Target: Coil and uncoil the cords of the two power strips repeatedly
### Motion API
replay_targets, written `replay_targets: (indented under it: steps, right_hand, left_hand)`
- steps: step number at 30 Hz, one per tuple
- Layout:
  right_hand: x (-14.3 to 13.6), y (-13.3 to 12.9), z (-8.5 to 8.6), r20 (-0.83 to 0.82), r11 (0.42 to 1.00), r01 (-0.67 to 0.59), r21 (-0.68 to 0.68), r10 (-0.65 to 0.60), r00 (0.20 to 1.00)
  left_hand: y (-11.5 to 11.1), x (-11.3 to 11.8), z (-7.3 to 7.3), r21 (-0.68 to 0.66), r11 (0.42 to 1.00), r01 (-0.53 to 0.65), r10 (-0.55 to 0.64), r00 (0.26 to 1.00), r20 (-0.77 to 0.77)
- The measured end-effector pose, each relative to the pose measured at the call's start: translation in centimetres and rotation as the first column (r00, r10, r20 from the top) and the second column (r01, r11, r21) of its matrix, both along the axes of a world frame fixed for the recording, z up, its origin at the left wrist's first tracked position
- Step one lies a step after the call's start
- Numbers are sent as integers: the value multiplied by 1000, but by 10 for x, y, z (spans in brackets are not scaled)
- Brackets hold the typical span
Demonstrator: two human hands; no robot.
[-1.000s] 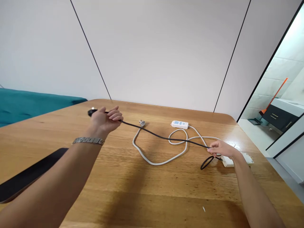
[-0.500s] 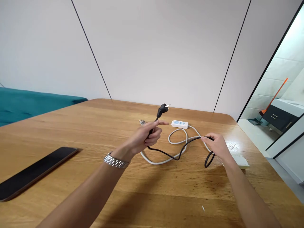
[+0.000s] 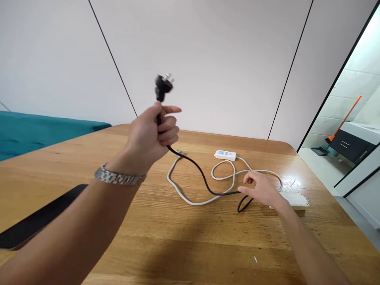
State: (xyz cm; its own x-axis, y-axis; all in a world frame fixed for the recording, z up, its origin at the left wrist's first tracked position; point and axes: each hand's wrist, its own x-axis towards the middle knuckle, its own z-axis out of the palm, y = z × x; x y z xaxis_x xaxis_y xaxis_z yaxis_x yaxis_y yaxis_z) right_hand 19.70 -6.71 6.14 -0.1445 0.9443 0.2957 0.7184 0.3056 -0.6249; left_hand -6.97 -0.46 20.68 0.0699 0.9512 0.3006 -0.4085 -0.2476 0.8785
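Observation:
My left hand (image 3: pixel 151 134) is wrapped round a black power cord (image 3: pixel 202 170) just below its plug (image 3: pixel 163 85), which points up with its metal prongs showing. The index finger sticks out. From this hand the cord sags down to the table. My right hand (image 3: pixel 261 190) is low over the table, thumb and curled fingers apart. The black cord runs in by its thumb tip, and a small loop hangs out beneath; the stretch under the palm is hidden. Close to that hand lies a white power strip (image 3: pixel 293 201), partly covered by the wrist.
A smaller white power strip (image 3: pixel 225 155) lies farther back on the wooden table (image 3: pixel 208 245), its white cord (image 3: pixel 196 204) looped across the middle. A long black flat object (image 3: pixel 41 215) lies at left, partly behind my forearm. Behind the table stands a pale wall (image 3: pixel 219 67).
My left hand has risen and moved left with the plug, drawing up more black cord. My right hand has shifted slightly left and down, and its thumb and fingers have parted.

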Motion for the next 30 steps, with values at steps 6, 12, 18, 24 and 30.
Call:
replay_targets:
  steps: [6,12,18,24,30]
  right_hand:
    - [-2,-2,-9,125,989,-100,-108,114,986]
    - [13,7,-26,54,875,-312,-370,355,933]
    - [39,19,-24,289,981,55,-187,1,957]
    - [2,16,-38,244,977,213,30,-214,946]
    - [-78,9,-52,-721,932,-216,-290,-65,690]
  left_hand:
    - [-6,-5,23,85,943,-322,315,945,89]
    - [0,-16,12,116,862,-494,491,869,58]
    - [1,-42,-1,10,892,-452,450,891,62]
    - [-16,-37,-14,-122,924,-363,383,889,253]
    - [-36,-18,-24,-166,946,-280,325,829,456]
